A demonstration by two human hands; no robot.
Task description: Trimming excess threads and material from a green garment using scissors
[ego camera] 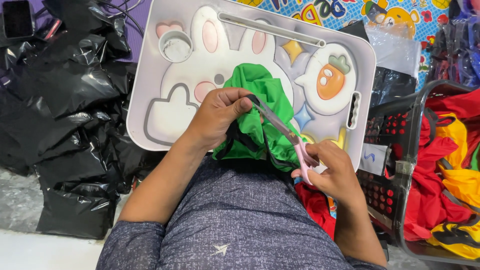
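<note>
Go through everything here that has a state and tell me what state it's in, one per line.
Left hand: pinching the green fabric and black trim.
Right hand: gripping the scissors.
Scissors: blades nearly closed at the trim.
Green fabric: bunched over the lap tray.
Lap tray: flat, cup recess empty.
Basket: filled with red and yellow fabric.

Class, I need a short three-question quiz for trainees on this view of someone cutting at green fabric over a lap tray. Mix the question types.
1. True or false: the right hand holds pink-handled scissors.
2. What does the left hand pinch? A) green garment B) black bag C) basket
3. Which side of the lap tray has the basket of red and yellow fabric?

Key: 1 true; 2 A; 3 right.
</note>
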